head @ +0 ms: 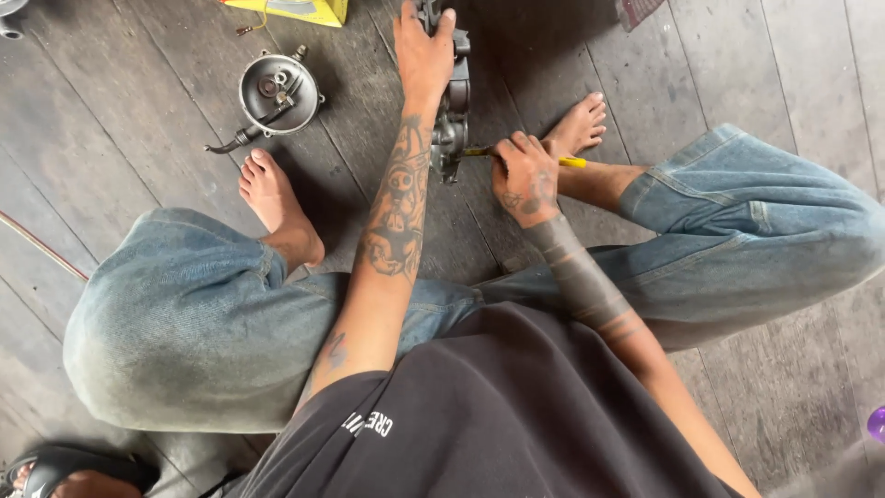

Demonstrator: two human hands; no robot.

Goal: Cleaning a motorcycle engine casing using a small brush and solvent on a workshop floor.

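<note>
- Two hands are on one job: the left hand (424,51) is clamped over the top of a dark metal engine part (449,120) standing on edge on the floor, at 12 o'clock from the seated person.
- At 1 o'clock, the right hand (524,175) is closed round a yellow-handled screwdriver (572,162), its tip pressed into the part's lower side.
- Judging by this, work on the part is under way and not finished; the tip is engaged, but whether a screw is going in or coming out I cannot tell.
- One round grey cover (277,95) with a hose stub lies apart at 10 o'clock, seemingly an already separate piece.
- Beyond it, at 11 o'clock, sits the edge of a yellow box (304,11).
- Underneath is a floor (129,111) of dark, worn wooden planks, dusty and scuffed; the person sits on it barefoot in jeans.
- Little else of the room shows; a sandal (64,466) sits at 7 o'clock.
</note>
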